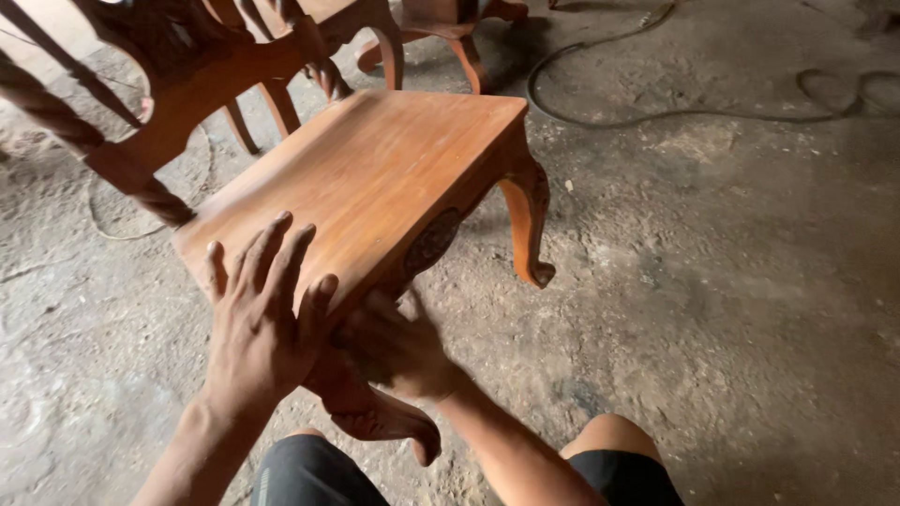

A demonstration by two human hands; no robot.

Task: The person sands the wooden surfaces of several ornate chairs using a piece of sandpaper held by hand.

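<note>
A rough, dusty concrete floor (pixel 731 281) spreads wide and bare to the right, crossed by a dark cable (pixel 656 117) at the far edge. On it stands a smooth reddish wooden chair (pixel 366 178) with curved carved legs and a twisted-spindle back. The left hand (pixel 262 323) lies flat, fingers spread, on the seat's near edge. The right hand (pixel 398 351) presses under the front rail beside a carved oval; its grip cannot be told.

Right hand (pixel 398 351) fingers hidden under seat (pixel 366 178) edge; chair back (pixel 141 84) cut off at top.
</note>
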